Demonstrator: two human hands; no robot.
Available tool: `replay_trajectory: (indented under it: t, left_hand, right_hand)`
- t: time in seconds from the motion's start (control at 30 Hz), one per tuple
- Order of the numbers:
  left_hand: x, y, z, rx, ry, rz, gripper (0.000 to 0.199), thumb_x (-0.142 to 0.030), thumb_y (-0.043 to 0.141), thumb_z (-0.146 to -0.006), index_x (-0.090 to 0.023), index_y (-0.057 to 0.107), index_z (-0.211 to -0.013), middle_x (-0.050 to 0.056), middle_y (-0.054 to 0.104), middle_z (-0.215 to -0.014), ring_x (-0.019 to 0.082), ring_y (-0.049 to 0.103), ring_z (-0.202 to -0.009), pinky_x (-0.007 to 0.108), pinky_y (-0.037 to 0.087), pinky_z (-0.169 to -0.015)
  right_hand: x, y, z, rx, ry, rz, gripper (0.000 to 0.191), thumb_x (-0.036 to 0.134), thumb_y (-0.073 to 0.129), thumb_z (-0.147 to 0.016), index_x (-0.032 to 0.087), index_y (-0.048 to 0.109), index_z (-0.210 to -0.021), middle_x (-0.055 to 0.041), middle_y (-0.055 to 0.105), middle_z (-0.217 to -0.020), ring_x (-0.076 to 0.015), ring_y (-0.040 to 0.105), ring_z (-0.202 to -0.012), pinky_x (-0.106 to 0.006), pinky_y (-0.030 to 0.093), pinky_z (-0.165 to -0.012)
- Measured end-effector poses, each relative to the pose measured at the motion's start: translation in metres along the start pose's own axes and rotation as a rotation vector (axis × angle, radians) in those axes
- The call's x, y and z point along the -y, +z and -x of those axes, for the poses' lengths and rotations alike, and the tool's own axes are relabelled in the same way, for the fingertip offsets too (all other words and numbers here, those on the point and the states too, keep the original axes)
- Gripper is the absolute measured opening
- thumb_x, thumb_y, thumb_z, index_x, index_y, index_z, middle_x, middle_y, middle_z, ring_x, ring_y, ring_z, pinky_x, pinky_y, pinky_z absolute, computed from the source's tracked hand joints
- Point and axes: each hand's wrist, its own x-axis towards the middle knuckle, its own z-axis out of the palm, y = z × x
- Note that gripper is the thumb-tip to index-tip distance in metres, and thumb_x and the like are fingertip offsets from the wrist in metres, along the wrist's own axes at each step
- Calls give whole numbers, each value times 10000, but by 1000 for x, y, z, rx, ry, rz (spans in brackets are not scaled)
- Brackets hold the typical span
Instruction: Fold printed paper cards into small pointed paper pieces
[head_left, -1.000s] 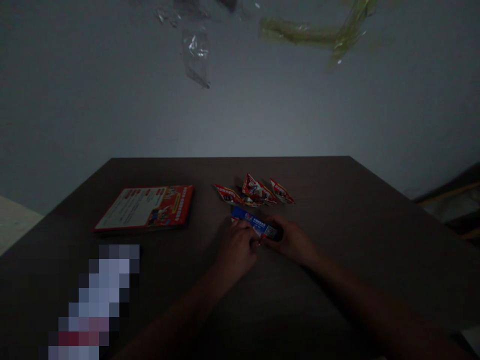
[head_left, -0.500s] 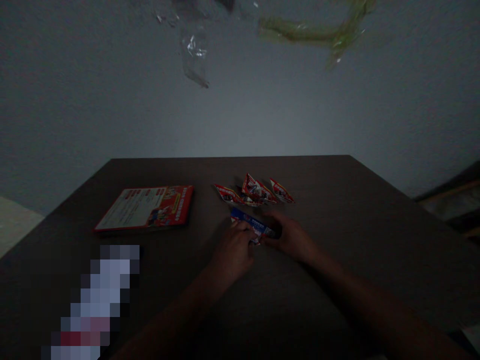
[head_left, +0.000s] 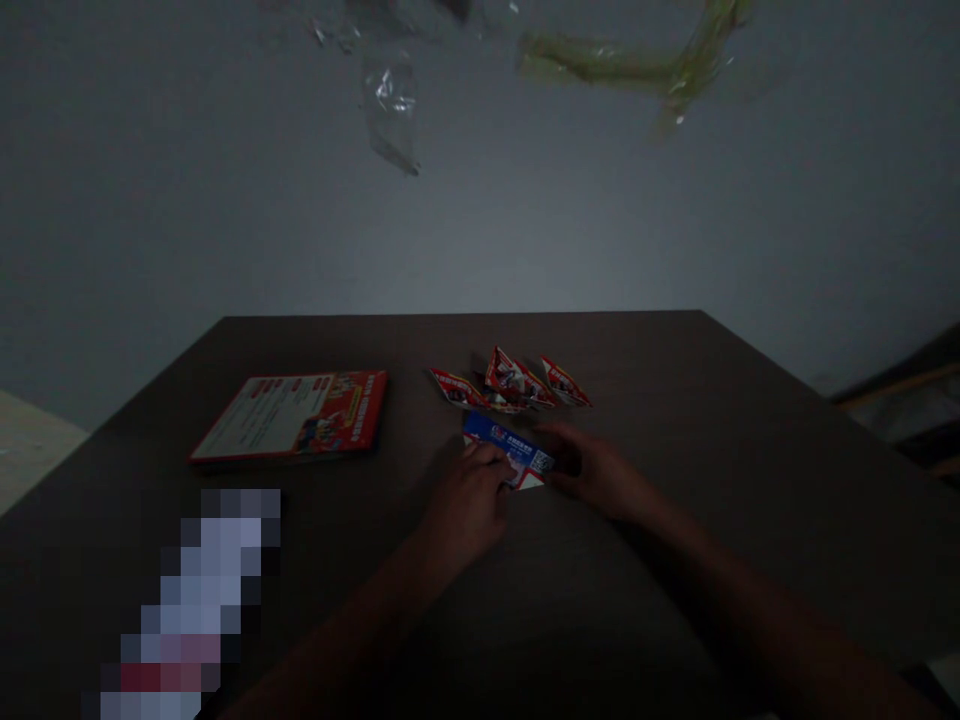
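A printed sheet of paper (head_left: pixel 517 445), blue with a QR code and white and red parts, lies on the table in front of me. My left hand (head_left: pixel 472 490) has its fingers curled over the sheet's near left part, gripping it and covering some of the print. At the sheet's right end is my right hand (head_left: pixel 596 470), thumb and fingers curved apart with a dark gap between them. Just beyond the sheet lie several red and white folded paper pieces (head_left: pixel 514 378) with pointed corners, grouped close together.
A flat red and white printed box or book (head_left: pixel 289 415) rests on the dark table (head_left: pixel 645 370) at the left. Nearer to me is a blurred-out pale object (head_left: pixel 199 590). Behind the table rises a grey wall (head_left: pixel 480 240) with clear and yellowish tape on it.
The sheet's right part, earlier bent up in my right hand, now lies flatter and shows its QR code. My right hand has shifted slightly right; the left stays on the sheet.
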Motion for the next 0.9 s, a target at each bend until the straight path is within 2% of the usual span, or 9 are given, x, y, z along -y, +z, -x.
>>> replay_trajectory:
  t: [0.17,0.3,0.43,0.53,0.7,0.9]
  left_hand:
    - [3,2,1,-22,39,36,231,-72,489,-783,-204,651,-881,43,579,-982,195,513,-976,346,440,-881]
    - [0,3,2,-117,59,39,203,-100,472,-811,-195,615,-921,47,575,-1007,186,521,-971,340,439,-886]
    - [-5,-3,3,-284,-52,-70,177,-177,516,-808,-189,553,-981,67,549,-1076,220,498,-1025,379,409,-922]
    - [-6,-4,3,-349,-177,-159,346,-313,598,-764,-184,484,-1064,107,500,-1162,273,472,-1075,419,400,-914]
    - [-2,4,4,-257,-225,-228,570,-522,644,-678,-175,446,-1084,115,535,-1082,302,488,-1019,442,393,-884]
    - [1,7,5,-223,-188,-204,557,-497,616,-715,-171,430,-1127,131,535,-1133,306,469,-1078,435,360,-919]
  right_hand:
    - [-3,-1,1,-12,-27,-4,576,160,645,-706,219,466,-1251,-8,623,-819,-137,570,-650,-256,455,-577]
    - [-1,-1,3,2,-84,9,555,183,628,-731,230,455,-1256,9,597,-757,-134,552,-621,-247,438,-546]
    - [3,-2,8,20,-98,58,535,176,619,-737,237,468,-1247,9,602,-747,-138,553,-625,-249,433,-550]
    - [6,-5,11,50,-115,64,524,178,617,-744,254,477,-1244,11,610,-751,-139,556,-627,-246,437,-546]
    - [10,-9,13,112,-173,80,543,191,639,-729,261,482,-1244,16,599,-753,-141,560,-634,-248,444,-553]
    - [10,-9,15,122,-225,40,570,286,651,-760,232,437,-1285,2,593,-797,-143,572,-691,-252,461,-612]
